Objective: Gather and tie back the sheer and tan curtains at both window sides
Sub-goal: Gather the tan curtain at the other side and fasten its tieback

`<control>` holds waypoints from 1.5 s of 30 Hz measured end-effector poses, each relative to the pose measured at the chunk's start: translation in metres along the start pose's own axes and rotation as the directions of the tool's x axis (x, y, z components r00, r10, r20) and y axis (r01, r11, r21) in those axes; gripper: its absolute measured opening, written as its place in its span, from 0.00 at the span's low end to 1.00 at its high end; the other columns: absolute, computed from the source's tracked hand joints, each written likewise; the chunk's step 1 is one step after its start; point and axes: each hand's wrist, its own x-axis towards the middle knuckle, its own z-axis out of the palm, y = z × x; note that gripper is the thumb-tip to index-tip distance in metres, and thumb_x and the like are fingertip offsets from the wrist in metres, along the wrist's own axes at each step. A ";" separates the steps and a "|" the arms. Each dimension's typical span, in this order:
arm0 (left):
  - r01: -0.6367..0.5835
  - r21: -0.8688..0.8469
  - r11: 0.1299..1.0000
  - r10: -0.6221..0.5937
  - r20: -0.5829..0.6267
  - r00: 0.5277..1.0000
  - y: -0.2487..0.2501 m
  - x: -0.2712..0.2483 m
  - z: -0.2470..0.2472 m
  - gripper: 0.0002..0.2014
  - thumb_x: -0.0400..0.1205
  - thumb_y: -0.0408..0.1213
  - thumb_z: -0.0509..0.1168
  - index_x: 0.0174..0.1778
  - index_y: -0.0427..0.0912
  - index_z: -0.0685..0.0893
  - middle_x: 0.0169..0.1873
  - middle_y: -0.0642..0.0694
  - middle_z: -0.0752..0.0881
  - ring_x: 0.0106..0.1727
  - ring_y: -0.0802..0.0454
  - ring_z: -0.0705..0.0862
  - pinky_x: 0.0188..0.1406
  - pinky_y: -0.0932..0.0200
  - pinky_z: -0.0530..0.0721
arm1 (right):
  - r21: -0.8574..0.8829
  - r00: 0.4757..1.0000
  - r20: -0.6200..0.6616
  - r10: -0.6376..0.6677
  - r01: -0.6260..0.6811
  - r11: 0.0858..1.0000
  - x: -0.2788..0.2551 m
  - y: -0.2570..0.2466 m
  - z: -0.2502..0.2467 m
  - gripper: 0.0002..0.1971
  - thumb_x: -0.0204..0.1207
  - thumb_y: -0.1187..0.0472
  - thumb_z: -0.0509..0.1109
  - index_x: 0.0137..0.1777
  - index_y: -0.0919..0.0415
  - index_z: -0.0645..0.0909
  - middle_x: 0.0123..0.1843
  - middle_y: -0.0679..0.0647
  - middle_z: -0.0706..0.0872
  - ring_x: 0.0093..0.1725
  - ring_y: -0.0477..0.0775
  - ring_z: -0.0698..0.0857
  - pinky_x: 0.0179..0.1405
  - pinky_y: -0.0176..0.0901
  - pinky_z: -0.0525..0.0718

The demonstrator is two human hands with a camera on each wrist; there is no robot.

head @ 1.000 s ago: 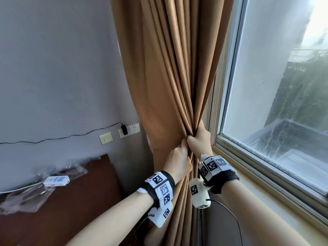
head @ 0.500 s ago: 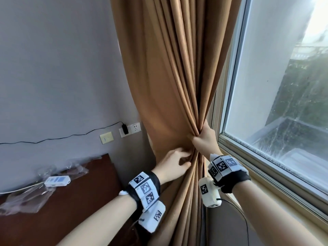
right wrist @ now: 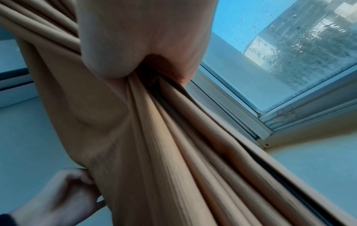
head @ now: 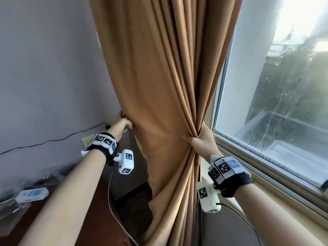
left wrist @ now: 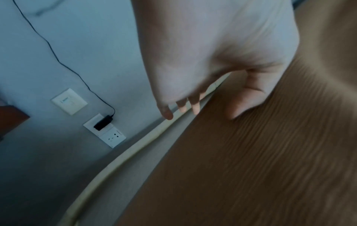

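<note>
The tan curtain hangs between the grey wall and the window. My right hand grips its gathered folds at about sill height, thumb across the front; the right wrist view shows the folds squeezed in that hand. My left hand is out at the curtain's wall-side edge. There its thumb lies on the front of the fabric and its fingers reach behind the pale hem, pinching the edge. The left hand also shows in the right wrist view. No sheer curtain is visible.
The window pane and its beige sill run along the right. On the wall sit a switch plate and a socket with a black charger and cable. A dark wooden surface at lower left carries a white device.
My left hand left the bunch beside the right hand and moved left to the curtain's wall-side edge. The right hand kept its grip on the folds.
</note>
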 end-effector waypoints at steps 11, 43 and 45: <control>-0.103 0.280 0.954 0.135 -0.098 0.986 -0.024 -0.014 0.028 0.17 0.74 0.43 0.73 0.56 0.39 0.86 0.50 0.44 0.88 0.52 0.47 0.86 0.59 0.53 0.82 | -0.023 1.000 -0.021 0.003 -0.003 1.000 0.001 -0.001 -0.002 0.26 0.69 0.71 0.75 0.64 0.52 0.74 0.47 0.32 0.80 0.46 0.26 0.78 0.41 0.15 0.75; -0.367 0.789 0.492 0.443 0.136 0.886 0.010 -0.197 0.139 0.19 0.75 0.50 0.61 0.54 0.40 0.80 0.50 0.36 0.82 0.54 0.33 0.83 0.54 0.49 0.79 | -0.022 0.973 0.213 0.084 -0.082 0.996 -0.027 -0.039 0.009 0.13 0.72 0.62 0.64 0.57 0.56 0.76 0.48 0.57 0.84 0.46 0.56 0.81 0.48 0.45 0.77; -0.309 0.814 0.492 0.412 0.096 0.906 0.014 -0.189 0.135 0.30 0.75 0.63 0.60 0.53 0.38 0.84 0.50 0.34 0.86 0.55 0.32 0.84 0.53 0.48 0.81 | 0.163 0.954 0.267 0.136 -0.183 0.969 -0.028 -0.040 0.001 0.09 0.68 0.54 0.62 0.43 0.53 0.81 0.40 0.54 0.81 0.40 0.51 0.77 0.46 0.46 0.74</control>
